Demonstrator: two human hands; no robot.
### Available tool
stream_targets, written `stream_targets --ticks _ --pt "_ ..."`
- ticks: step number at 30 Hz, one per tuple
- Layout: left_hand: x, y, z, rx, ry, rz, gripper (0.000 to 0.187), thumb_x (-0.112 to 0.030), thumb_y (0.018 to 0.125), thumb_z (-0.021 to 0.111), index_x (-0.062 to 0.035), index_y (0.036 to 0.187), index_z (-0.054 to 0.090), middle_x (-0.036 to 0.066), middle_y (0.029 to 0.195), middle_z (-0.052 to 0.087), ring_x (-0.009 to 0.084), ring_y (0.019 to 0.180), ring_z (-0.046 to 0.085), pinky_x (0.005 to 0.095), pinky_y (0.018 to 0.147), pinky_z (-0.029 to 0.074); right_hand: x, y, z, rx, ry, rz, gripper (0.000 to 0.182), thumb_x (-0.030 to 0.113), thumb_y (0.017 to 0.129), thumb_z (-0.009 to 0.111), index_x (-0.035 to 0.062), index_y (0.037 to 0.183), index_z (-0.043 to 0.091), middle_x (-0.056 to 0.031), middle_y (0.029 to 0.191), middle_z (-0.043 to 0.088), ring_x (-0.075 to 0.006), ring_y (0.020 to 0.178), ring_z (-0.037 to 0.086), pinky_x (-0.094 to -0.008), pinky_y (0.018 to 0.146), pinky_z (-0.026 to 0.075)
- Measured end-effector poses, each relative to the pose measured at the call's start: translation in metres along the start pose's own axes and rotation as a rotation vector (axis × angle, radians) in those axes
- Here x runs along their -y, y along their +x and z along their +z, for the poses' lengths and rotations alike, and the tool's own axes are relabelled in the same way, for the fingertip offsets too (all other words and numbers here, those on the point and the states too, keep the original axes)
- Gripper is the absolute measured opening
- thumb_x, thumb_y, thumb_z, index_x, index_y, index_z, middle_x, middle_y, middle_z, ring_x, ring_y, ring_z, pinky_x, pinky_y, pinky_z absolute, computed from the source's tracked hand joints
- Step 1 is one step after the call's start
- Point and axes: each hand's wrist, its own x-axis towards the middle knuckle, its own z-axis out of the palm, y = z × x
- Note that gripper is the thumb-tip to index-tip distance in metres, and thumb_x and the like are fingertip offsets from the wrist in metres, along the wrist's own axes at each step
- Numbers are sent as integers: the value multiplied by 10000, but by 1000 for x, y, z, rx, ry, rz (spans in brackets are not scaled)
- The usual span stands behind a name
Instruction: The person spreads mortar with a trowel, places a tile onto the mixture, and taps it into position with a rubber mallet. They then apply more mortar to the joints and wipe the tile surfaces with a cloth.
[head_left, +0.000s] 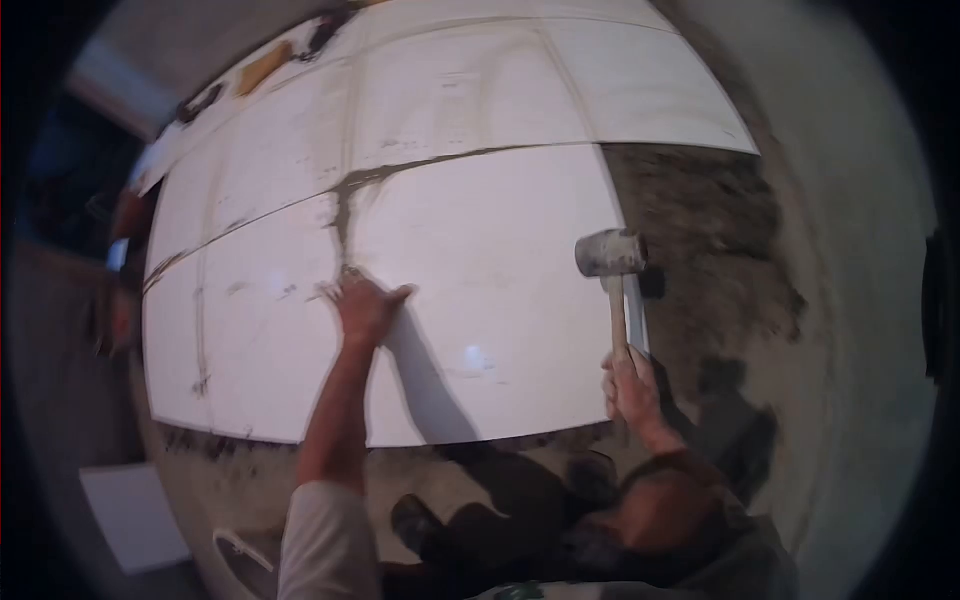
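Note:
My right hand (635,388) is wrapped round the handle of a rubber mallet (610,254). The mallet's worn grey head is above the right edge of a large white floor tile (500,240). My left hand (368,308) lies with fingers spread at the joint between that tile and the white tile on its left (260,340). A wide, mortar-smeared gap shows just beyond the left fingertips. My left arm casts a long shadow across the tile.
Rough grey mortar (700,215) borders the tile on the right. More laid tiles (450,90) stretch away at the back, with a yellowish object (264,68) on them. Another person's arm (122,260) shows at the far left. A loose white tile (135,515) lies at lower left.

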Motion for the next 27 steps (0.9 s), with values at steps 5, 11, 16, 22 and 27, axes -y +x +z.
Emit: stream_targets --ticks 5,11,16,22,27 --pt "-29 -18 -14 -64 290 -55 1122 -756 797 442 178 1382 229 346 1432 295 407 1398 213 615 1109 -38 -14 8 -68 -191 386 -32 418 460 958 418 54 878 476 -12 552 421 -130 373 420 -272 359 367" --pt "-17 -13 -5 -106 301 -48 1116 -767 803 411 165 1390 228 330 1433 300 404 1394 219 643 1099 -6 -15 2 -71 -139 455 15 458 503 966 382 66 875 484 -4 534 403 -140 366 425 -278 353 374" --pt "-17 -12 -6 -73 311 -69 1106 -767 808 404 153 1397 228 323 1439 293 391 1401 204 645 1098 -7 -23 15 -69 -23 471 111 479 533 961 390 75 863 495 7 523 398 -134 351 407 -284 348 367" --pt "-17 -13 -7 -77 293 -63 1121 -776 801 402 156 1395 222 328 1432 296 393 1395 212 648 1097 1 -17 16 -71 -110 494 51 478 540 956 397 76 879 488 5 538 406 -127 361 409 -276 360 365" --pt "-22 -16 -12 -89 248 -77 1107 -757 792 451 147 1395 239 314 1427 315 376 1398 209 637 1102 -11 -18 18 -72 -32 357 108 476 530 957 403 67 889 484 3 550 410 -121 384 423 -272 374 370"
